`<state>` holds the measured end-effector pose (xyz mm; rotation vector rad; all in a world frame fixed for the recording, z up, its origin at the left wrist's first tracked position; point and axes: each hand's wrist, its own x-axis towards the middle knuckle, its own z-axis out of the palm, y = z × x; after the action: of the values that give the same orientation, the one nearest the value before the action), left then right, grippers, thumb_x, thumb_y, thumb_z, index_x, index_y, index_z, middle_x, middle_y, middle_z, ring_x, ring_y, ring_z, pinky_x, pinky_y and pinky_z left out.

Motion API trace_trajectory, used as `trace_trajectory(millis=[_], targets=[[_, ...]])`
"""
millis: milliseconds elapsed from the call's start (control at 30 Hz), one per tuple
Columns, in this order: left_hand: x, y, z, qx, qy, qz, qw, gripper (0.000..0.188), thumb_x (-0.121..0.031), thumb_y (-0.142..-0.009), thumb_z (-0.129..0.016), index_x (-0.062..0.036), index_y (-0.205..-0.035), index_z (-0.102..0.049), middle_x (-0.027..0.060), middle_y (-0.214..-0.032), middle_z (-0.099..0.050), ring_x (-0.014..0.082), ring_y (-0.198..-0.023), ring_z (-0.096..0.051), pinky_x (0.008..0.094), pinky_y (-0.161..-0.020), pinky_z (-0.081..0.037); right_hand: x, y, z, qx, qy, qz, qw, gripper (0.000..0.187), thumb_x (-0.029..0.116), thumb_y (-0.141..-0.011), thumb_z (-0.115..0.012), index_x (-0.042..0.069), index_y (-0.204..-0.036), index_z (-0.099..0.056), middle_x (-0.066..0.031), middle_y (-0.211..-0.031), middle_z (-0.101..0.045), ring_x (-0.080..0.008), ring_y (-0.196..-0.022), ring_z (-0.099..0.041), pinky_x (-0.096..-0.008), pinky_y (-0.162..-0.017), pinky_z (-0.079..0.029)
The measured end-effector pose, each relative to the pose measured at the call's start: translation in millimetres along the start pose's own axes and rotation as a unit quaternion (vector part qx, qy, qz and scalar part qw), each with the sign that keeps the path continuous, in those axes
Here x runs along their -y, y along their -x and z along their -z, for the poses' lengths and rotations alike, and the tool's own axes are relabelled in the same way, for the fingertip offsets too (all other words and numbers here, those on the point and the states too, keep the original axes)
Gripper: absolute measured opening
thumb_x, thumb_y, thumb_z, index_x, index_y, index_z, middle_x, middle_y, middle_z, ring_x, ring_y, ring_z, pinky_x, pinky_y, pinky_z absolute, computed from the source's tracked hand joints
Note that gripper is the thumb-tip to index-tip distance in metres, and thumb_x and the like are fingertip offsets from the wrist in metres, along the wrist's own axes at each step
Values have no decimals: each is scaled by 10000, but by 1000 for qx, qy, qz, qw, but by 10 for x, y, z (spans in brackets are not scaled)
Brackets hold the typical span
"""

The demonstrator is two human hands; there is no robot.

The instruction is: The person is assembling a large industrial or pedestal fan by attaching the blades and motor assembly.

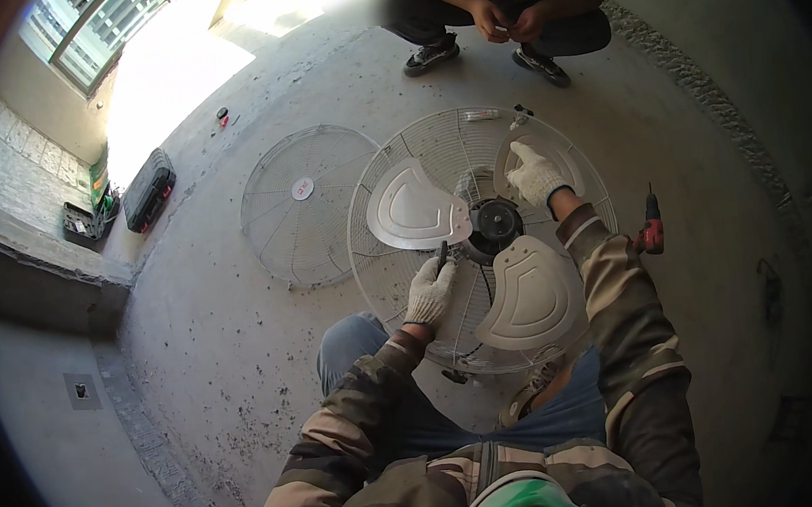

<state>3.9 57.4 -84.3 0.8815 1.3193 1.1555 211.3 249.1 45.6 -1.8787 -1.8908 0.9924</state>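
Observation:
A big round fan with a wire cage (367, 285) lies face up in front of me. At its middle sits a dark hub (493, 230) with metal blades round it: one blade (409, 207) at the left, another blade (530, 299) at the near right, a third blade (566, 166) at the far right. My left hand (431, 292), in a white knit glove, is closed round a short black tool handle (442, 253) beside the left blade. Also gloved, my right hand (535, 177) is over the far-right blade, fingers curled; what they grip, if anything, is hidden.
A separate wire fan guard (276, 183) lies flat at the left. On the right stands a red-and-black cordless drill (651, 225). A dark tool case (148, 190) and an open toolbox (87, 219) lie far left. Another person (511, 7) squats beyond the fan.

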Motion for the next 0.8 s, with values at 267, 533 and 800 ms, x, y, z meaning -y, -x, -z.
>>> trace_trajectory(millis=[267,533,800], targets=[[-583,367,109,-13,54,40,998,272,-247,-1045,-558,-52,-1229,-597,-53,-769,-508,51,-623,-472,224,-543,-395,-113,-589,-39,-67,108,-8,992,695,172,-883,-658,104,-1529,-413,-220,-1120,-708,-341,-991,-707,-428,-891,-549],[-1274,381,1383,-173,141,-61,973,260,-93,-1028,-585,7,-1266,-620,55,-962,-633,152,-866,-647,330,-797,-595,-205,-244,108,-53,-62,-16,997,680,113,-885,-618,111,-1536,-417,-142,-931,-709,-194,-651,-675,-371,-614,-542],[379,347,2419,-163,-21,225,961,263,-132,-901,-750,-32,-1143,-719,-1,-893,-691,107,-708,-615,262,-655,-513,-329,-124,33,-26,-122,-33,992,620,92,-903,-610,99,-1506,-469,-145,-937,-716,-179,-633,-656,-351,-584,-519]])
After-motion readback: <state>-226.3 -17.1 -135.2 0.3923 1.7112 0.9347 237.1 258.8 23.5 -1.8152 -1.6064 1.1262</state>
